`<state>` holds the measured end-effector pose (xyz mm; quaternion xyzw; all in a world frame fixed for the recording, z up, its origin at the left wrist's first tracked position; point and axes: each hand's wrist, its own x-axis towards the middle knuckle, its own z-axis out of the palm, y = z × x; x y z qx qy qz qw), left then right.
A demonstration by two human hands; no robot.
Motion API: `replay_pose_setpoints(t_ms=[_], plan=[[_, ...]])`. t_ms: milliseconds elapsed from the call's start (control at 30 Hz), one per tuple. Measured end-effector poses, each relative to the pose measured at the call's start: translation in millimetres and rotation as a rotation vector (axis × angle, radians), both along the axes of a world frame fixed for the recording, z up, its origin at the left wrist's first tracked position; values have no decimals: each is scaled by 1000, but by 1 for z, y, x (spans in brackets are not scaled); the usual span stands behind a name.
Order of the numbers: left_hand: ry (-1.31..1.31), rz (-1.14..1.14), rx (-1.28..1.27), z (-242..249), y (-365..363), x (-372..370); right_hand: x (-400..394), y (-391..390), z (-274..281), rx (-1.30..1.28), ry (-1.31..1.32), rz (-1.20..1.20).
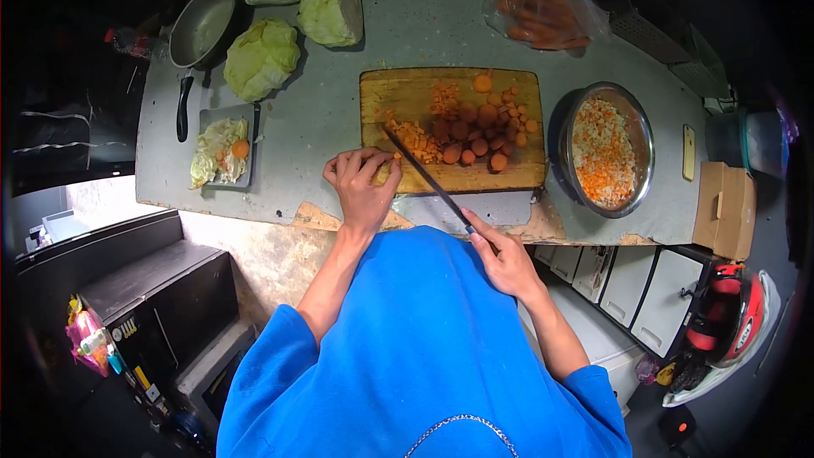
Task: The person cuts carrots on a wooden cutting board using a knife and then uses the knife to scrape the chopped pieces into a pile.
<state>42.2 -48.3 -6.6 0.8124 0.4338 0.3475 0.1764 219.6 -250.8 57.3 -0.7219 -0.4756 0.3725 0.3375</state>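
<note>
My right hand (500,256) is closed around the handle of a knife (428,180), whose blade slants up and left over the cutting board (373,83). Near the board's lower left corner, my left hand (365,185) has its fingertips around a small orange carrot piece (397,155). Diced carrot (415,141) lies beside the blade. Carrot slices (482,125) are spread across the board's middle and right.
A metal bowl (649,153) of chopped carrot and pale bits stands right. Bagged carrots (538,4) lie behind. At left are cabbages (261,58), a pan (202,27) and a tray (253,123) of scraps. A cardboard box (725,208) stands at the table's right end.
</note>
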Motion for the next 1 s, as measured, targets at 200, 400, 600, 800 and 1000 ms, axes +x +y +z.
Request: replay_pose_setpoints(t_ms=[200,400,600,800,1000], plan=[[-21,6,-23,-1,-1,1,-5,3,14,-143,37,-10],[-24,-9,-26,0,0,0,-3,4,10,-150,13,29],[-39,-9,-26,-2,0,-1,-4,14,28,-280,-89,72],[-36,-110,-92,4,9,-7,-1,9,17,-141,92,42],[-23,-355,44,5,33,-15,-8,23,41,-153,-73,82]])
